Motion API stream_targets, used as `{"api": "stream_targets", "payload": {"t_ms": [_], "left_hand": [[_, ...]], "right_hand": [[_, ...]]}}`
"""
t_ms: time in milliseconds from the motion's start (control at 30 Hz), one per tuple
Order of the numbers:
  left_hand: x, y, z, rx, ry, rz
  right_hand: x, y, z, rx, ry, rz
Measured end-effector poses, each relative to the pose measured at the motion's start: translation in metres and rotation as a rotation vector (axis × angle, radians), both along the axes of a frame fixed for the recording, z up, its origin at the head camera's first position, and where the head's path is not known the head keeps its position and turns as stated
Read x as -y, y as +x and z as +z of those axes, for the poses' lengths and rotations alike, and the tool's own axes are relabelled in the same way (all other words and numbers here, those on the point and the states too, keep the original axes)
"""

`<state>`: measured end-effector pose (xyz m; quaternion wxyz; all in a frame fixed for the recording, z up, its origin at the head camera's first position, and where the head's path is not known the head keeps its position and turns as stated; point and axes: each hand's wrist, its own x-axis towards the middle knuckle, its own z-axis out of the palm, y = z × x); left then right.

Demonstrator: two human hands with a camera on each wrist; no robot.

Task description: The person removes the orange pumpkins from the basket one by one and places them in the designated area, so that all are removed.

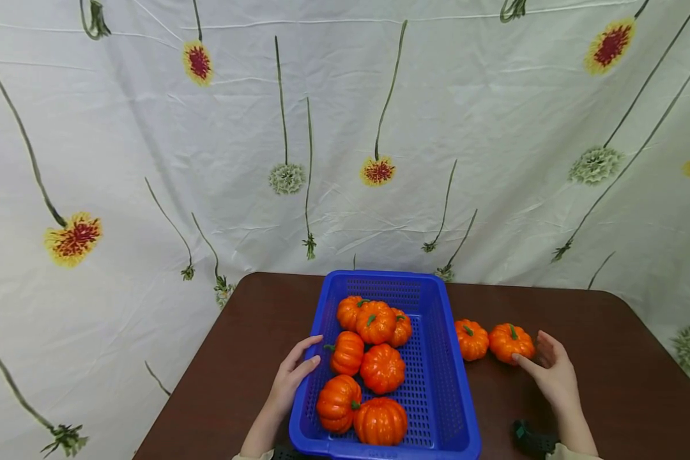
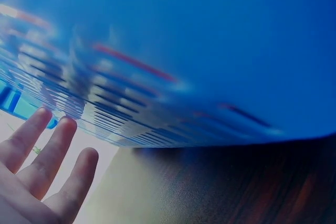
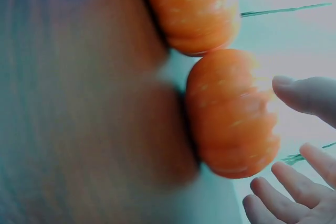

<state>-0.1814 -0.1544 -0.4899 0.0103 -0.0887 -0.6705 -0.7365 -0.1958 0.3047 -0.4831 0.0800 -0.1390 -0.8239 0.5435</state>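
My left hand [image 1: 292, 377] is at the left rim of a blue plastic basket [image 1: 464, 390], its fingers loosely extended. In the left wrist view, three fingers [image 2: 60, 145] lie along the outside of the slotted basket wall [image 2: 142, 111]. Several small orange pumpkins [image 1: 382, 368] sit in the basket, mostly in its left half. Right of it, two more pumpkins stand side by side on the table: one by the basket wall [image 1: 471, 340], the other [image 3: 233, 114] nearest my right hand [image 1: 554, 370]. That hand is spread around this outer pumpkin's right side, thumb and fingers apart and not curled round it.
The basket stands on a dark brown table [image 1: 627, 358] with rounded far corners. Behind the table hangs a pale cloth [image 1: 236, 128] printed with flowers. A black strap with a small device [image 1: 531, 441] is at my right wrist.
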Motion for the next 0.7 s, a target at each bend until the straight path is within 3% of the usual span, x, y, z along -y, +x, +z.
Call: {"api": "stream_targets", "payload": {"t_ms": [167, 400, 700], "left_hand": [[0.0, 0.0, 0.0, 0.002, -0.008, 0.003], [0.0, 0.0, 0.0, 0.003, -0.005, 0.004], [-0.001, 0.0, 0.001, 0.003, 0.002, 0.007]], "right_hand": [[0.003, 0.004, 0.013, -0.069, 0.015, -0.026], [0.009, 0.01, 0.028, -0.137, 0.076, 0.001], [0.029, 0.022, 0.059, -0.152, 0.129, 0.16]]}}
